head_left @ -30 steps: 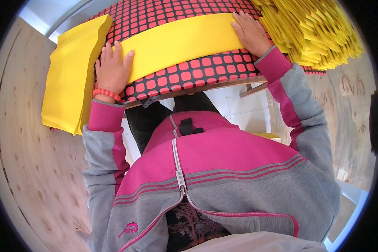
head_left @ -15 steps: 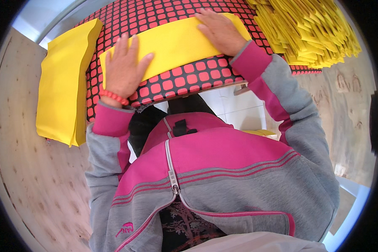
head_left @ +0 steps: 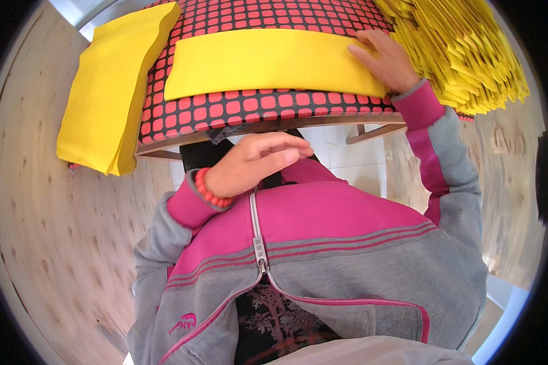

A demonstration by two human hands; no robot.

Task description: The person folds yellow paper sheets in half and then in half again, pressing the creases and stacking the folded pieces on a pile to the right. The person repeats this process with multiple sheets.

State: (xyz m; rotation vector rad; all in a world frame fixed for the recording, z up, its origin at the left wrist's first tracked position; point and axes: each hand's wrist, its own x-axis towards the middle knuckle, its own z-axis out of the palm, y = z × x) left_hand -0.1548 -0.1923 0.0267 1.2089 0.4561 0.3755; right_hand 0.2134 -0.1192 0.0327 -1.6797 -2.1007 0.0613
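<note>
A folded yellow strip of fabric-like sheet lies flat across the table in front of me. My right hand rests at its right end, thumb apart from the fingers and lying over the yellow surface. The fingertips reach just past the strip's far right corner. My left hand, with a red bead bracelet at the wrist, is off the table and held before my body. Its fingers are loosely stretched towards the right, with nothing in them.
The table cover has red squares on black. A stack of flat yellow sheets hangs over the table's left side. At the far right, a tall pile of folded yellow pieces stands close beside my right hand. Wooden boards flank both sides.
My left hand has lifted off the yellow strip and drawn back towards my body. My right hand has shifted to the strip's right end. My view has moved slightly.
</note>
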